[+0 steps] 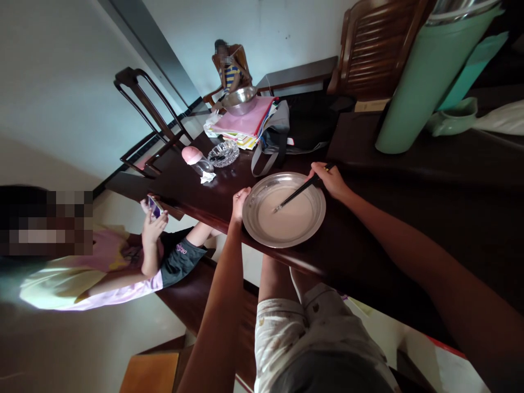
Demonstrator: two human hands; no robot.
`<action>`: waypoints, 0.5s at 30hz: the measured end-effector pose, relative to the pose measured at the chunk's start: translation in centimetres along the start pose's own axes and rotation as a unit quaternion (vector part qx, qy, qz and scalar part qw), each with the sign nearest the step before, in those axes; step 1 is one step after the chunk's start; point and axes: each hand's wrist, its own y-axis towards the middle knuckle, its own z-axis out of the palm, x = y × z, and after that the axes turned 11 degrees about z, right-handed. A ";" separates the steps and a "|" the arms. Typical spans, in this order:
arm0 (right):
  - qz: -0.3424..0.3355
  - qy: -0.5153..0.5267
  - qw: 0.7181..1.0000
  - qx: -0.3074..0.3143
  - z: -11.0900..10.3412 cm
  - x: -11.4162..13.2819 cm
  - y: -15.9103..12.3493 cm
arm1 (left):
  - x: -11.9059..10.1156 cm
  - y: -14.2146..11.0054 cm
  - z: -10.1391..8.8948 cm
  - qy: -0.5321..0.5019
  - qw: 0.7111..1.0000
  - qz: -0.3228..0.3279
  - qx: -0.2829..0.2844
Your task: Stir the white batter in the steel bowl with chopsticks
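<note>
A wide stainless steel bowl (250, 228) sits at the near edge of the dark wooden table, holding a pale beige liquid (289, 222). My left hand (240, 203) is closed on the bowl's left rim. Over the right rim, my right hand (329, 179) grips a pair of dark chopsticks (301, 189). Their lighter tips reach into the liquid near the middle of the bowl. My right fingers are wrapped around the upper end of the chopsticks.
Beyond the bowl are a pink-capped bottle (197, 159), a glass ashtray (223, 154), a grey bag strap (268, 155) and a metal bowl (239, 102) on folders. A tall green flask (434, 82) stands right. A person holding a phone (155, 206) sits left; another sits far back.
</note>
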 end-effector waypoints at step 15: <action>0.001 0.010 0.999 -0.035 0.0 0.0 0.2 | -0.1 0.0 0.1 0.003 1.000 -0.001 0.000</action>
